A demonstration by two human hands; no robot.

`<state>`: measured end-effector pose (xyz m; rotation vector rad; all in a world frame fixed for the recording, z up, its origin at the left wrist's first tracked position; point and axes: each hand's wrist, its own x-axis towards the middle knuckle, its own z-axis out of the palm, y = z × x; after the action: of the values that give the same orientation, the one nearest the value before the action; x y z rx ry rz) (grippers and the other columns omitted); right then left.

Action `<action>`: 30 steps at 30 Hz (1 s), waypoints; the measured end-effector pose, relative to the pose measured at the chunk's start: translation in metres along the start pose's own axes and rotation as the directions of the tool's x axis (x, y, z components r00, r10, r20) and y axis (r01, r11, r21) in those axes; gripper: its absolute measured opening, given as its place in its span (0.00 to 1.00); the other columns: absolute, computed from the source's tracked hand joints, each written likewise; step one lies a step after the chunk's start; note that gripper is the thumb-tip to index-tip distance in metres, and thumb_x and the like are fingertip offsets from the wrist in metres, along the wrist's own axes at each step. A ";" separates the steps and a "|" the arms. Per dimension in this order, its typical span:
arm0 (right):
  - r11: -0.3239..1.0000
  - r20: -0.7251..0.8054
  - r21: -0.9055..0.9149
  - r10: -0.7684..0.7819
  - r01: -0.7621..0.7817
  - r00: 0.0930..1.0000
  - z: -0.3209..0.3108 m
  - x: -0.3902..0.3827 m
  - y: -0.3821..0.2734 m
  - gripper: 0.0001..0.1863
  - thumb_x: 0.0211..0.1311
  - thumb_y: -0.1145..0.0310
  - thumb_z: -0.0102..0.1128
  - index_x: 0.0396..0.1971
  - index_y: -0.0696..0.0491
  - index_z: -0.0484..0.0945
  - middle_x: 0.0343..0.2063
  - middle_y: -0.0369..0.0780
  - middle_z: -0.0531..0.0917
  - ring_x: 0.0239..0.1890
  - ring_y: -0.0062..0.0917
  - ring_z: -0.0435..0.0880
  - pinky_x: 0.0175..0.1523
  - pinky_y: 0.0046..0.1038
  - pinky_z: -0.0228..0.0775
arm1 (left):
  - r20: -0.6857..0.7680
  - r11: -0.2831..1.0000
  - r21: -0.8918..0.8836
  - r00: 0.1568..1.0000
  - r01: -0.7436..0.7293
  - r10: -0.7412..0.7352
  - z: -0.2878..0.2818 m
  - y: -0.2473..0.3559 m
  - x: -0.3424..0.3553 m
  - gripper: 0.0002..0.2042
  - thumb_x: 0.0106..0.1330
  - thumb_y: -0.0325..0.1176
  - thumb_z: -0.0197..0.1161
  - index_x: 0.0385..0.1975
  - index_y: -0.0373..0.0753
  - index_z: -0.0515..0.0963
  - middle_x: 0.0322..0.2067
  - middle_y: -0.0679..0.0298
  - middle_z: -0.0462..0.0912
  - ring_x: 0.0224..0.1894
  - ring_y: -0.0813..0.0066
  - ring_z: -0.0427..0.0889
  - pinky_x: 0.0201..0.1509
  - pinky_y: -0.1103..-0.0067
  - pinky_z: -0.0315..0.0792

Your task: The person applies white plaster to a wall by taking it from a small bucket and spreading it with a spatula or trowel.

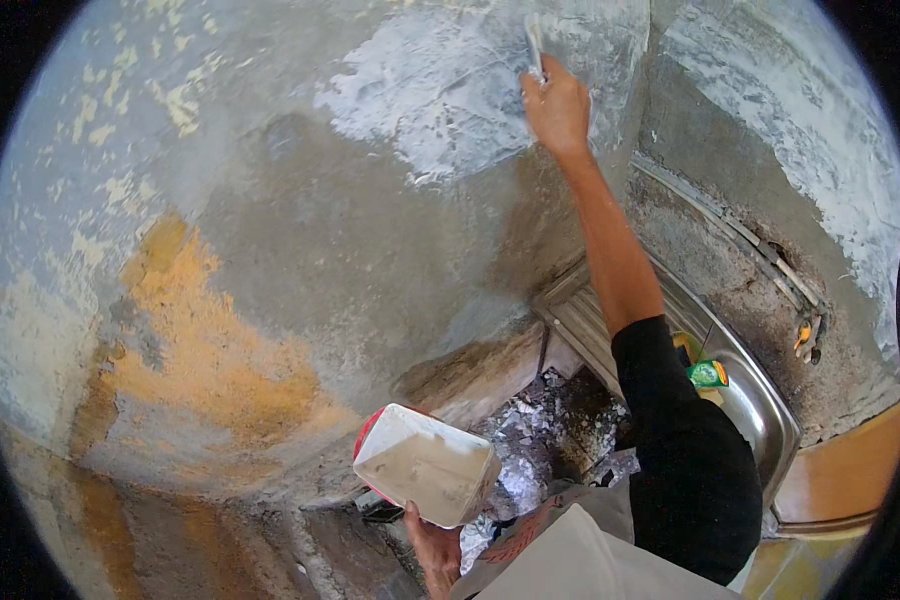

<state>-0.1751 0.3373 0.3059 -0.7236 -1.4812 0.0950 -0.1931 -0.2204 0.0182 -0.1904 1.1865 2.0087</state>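
Looks like a kitchen, or some similar washing-up room, mid-renovation. Main clue: metal sink [755, 415] at 4 o'clock, ribbed drainboard [582, 312] running toward 3, green-labelled item [708, 374] in or by the basin. Wall pipes [735, 232] between 2 and 3, yellow-handled valve [803, 336] at 3. Wood-toned panel [840, 472] at 4. Building work obvious: main wall [340, 240] stripped to grey, orange paint remnant [220, 350] between 8 and 9, fresh white coat [440, 95] at 12, another white patch [800, 85] at 2. Tub [410, 418] of pale paste at 6. Crumpled silvery litter [520, 460] at 5.
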 end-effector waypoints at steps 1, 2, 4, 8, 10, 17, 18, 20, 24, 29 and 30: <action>1.000 0.002 -0.003 -0.003 0.003 1.000 0.005 -0.011 -0.015 0.23 0.62 0.60 0.65 0.53 0.55 0.83 0.38 0.54 0.88 0.42 0.50 0.88 0.49 0.45 0.78 | 0.001 1.000 -0.003 1.000 0.003 -0.003 -0.007 0.004 -0.001 0.41 0.68 0.62 0.61 0.75 0.47 0.59 0.71 0.57 0.66 0.71 0.51 0.69 0.66 0.46 0.70; 0.999 -0.016 -0.001 -0.051 0.051 0.999 0.010 -0.022 -0.030 0.23 0.61 0.61 0.67 0.54 0.56 0.83 0.40 0.54 0.88 0.43 0.50 0.88 0.51 0.44 0.78 | 0.010 1.000 -0.006 1.000 0.028 -0.028 -0.014 0.008 -0.003 0.41 0.68 0.61 0.61 0.76 0.46 0.59 0.72 0.57 0.66 0.71 0.52 0.68 0.66 0.47 0.69; 0.996 0.047 0.029 -0.083 0.082 0.995 0.018 -0.045 -0.055 0.25 0.61 0.66 0.67 0.57 0.58 0.80 0.53 0.53 0.84 0.53 0.51 0.84 0.56 0.46 0.77 | 0.018 0.998 -0.011 0.998 0.056 -0.055 -0.032 0.014 -0.004 0.41 0.68 0.61 0.62 0.76 0.46 0.59 0.72 0.57 0.65 0.72 0.52 0.67 0.67 0.48 0.69; 0.960 0.038 0.068 -0.275 0.272 0.961 0.036 -0.096 -0.100 0.32 0.58 0.70 0.70 0.64 0.57 0.73 0.59 0.53 0.81 0.58 0.50 0.83 0.57 0.42 0.79 | 0.017 0.998 -0.005 0.998 0.055 -0.054 -0.076 0.019 -0.002 0.42 0.67 0.61 0.62 0.76 0.44 0.58 0.72 0.56 0.65 0.72 0.53 0.66 0.69 0.49 0.67; 0.955 0.074 0.000 -0.294 0.295 0.953 0.042 -0.126 -0.122 0.34 0.58 0.69 0.70 0.65 0.57 0.72 0.60 0.53 0.80 0.59 0.49 0.82 0.58 0.42 0.80 | 0.011 0.998 0.008 0.998 0.067 -0.067 -0.089 0.023 -0.003 0.42 0.67 0.60 0.62 0.76 0.44 0.58 0.72 0.56 0.66 0.72 0.53 0.67 0.69 0.50 0.67; 0.865 0.256 0.045 -0.494 0.500 0.831 0.028 -0.246 -0.151 0.34 0.59 0.69 0.68 0.67 0.56 0.71 0.62 0.51 0.79 0.61 0.43 0.82 0.60 0.38 0.81 | 0.002 1.000 0.014 1.000 0.026 -0.026 -0.112 0.035 -0.017 0.42 0.67 0.60 0.63 0.75 0.44 0.59 0.70 0.56 0.67 0.71 0.53 0.68 0.69 0.51 0.68; 0.841 0.266 0.149 -0.541 0.521 0.798 0.021 -0.251 -0.143 0.33 0.59 0.69 0.66 0.67 0.56 0.71 0.62 0.50 0.80 0.61 0.42 0.83 0.59 0.38 0.81 | 0.021 1.000 0.003 1.000 0.023 -0.023 -0.114 0.036 -0.020 0.42 0.66 0.60 0.63 0.75 0.44 0.59 0.70 0.56 0.67 0.71 0.53 0.69 0.69 0.51 0.68; 0.902 0.249 0.249 -0.412 0.353 0.876 0.005 -0.251 -0.121 0.31 0.62 0.70 0.65 0.66 0.57 0.73 0.59 0.51 0.81 0.58 0.46 0.83 0.58 0.40 0.80 | 0.009 1.000 0.007 1.000 -0.001 0.001 -0.120 0.036 -0.026 0.42 0.66 0.60 0.63 0.75 0.44 0.59 0.70 0.57 0.67 0.70 0.53 0.69 0.69 0.51 0.68; 0.955 0.044 0.275 0.102 -0.110 0.994 -0.022 -0.197 0.010 0.14 0.70 0.64 0.62 0.37 0.63 0.81 0.33 0.45 0.86 0.37 0.29 0.83 0.43 0.36 0.73 | -0.004 1.000 0.011 1.000 0.015 -0.015 -0.108 0.038 -0.036 0.41 0.67 0.59 0.63 0.75 0.45 0.59 0.71 0.58 0.66 0.71 0.53 0.69 0.69 0.50 0.68; 0.904 -0.237 0.103 0.428 -0.416 0.872 -0.020 -0.108 0.194 0.19 0.65 0.62 0.63 0.37 0.67 0.84 0.30 0.52 0.88 0.33 0.40 0.88 0.43 0.40 0.75 | -0.030 1.000 0.010 0.999 -0.011 0.011 -0.099 0.029 -0.036 0.42 0.67 0.60 0.63 0.76 0.46 0.58 0.72 0.58 0.65 0.71 0.53 0.68 0.69 0.49 0.68; 0.889 -0.204 0.059 0.455 -0.453 0.867 -0.020 -0.091 0.224 0.20 0.64 0.61 0.63 0.39 0.67 0.84 0.32 0.54 0.88 0.35 0.42 0.88 0.45 0.41 0.76 | -0.007 1.000 0.016 1.000 -0.016 0.016 -0.088 0.029 -0.035 0.43 0.67 0.60 0.63 0.76 0.46 0.57 0.73 0.58 0.65 0.71 0.53 0.68 0.69 0.49 0.68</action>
<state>-0.0857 0.4620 0.1179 -1.0349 -1.0810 0.3737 -0.2108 -0.3173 0.0062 -0.1811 1.2118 2.0134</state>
